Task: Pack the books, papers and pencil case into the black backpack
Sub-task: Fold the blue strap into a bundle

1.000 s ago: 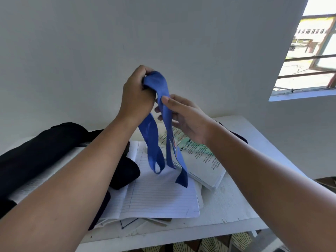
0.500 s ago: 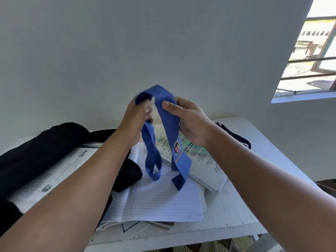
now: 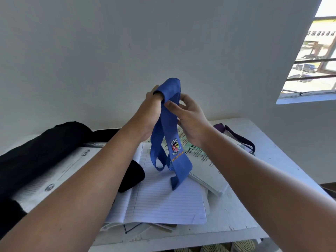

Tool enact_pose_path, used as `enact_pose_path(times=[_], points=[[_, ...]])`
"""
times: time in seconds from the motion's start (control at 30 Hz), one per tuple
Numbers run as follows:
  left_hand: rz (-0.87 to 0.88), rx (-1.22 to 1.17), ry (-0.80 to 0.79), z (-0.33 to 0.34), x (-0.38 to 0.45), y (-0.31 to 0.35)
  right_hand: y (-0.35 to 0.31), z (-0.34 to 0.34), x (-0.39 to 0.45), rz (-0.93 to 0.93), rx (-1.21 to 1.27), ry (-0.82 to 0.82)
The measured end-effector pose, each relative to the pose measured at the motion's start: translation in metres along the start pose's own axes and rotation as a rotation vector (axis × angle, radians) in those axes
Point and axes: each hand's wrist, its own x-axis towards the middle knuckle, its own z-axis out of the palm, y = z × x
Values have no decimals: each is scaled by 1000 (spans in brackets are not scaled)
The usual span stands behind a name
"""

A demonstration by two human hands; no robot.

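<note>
We cannot see much of the black backpack (image 3: 36,153): it runs off the left edge, our left forearm crosses in front of it, and a printed sheet (image 3: 54,171) lies over its near side. Its opening is not visible to us. A book with green print (image 3: 205,166) is half hidden behind the cloth and our right wrist, and a darker purple item with a strap (image 3: 240,137) beyond it is too covered to name; it may be the pencil case, though we cannot tell. More papers (image 3: 156,227) poke out under the open lined notebook (image 3: 163,200), only their edges showing.

Compared with half a second ago, the fold of the blue tie (image 3: 171,128) stands higher above our hands, and the crest with orange lettering has turned more squarely toward us. A second ago our left hand was higher, with the tie hanging in two thin strands.

Our left hand (image 3: 149,113) has its fingers curled round the tie's upper fold, the cloth draped over them. Our right hand (image 3: 190,119) pinches the broad band between thumb and fingers just below that fold. The tie hangs above the notebook, its pointed end close to the page; whether it touches is unclear.

The backpack lies limp and matte along the back left of the white table (image 3: 272,160), against the wall.
</note>
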Motion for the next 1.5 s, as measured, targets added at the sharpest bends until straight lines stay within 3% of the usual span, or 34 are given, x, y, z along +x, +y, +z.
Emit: enact_pose_path(times=[0.1,0.27,0.37,0.47,0.57,0.67,0.87,1.1,1.3,1.5], points=[[8,-27,51,6,-1,3,3,3,0,24,-77,-19],[33,-69,-4,1,1,3,-3,4,3,-16,-121,-2],[58,-93,-110,-14,-2,-8,-5,4,1,-28,-100,33],[-34,-164,-268,-22,-11,-34,-6,3,-1,-31,-120,37],[-117,60,-301,-19,-13,-59,-7,1,-1,-31,-114,63],[-163,210,-238,-14,-13,-70,-8,-2,-1,-42,-142,75],[-125,186,-92,-17,-9,-75,-3,-12,-4,-25,-161,126],[-289,-348,30,-8,6,-77,3,-22,-8,-14,-152,105],[-257,-402,206,-11,36,-44,17,-40,-14,-16,-286,57],[-62,-114,-11,-11,27,-22,26,-55,-25,-123,-646,-190]])
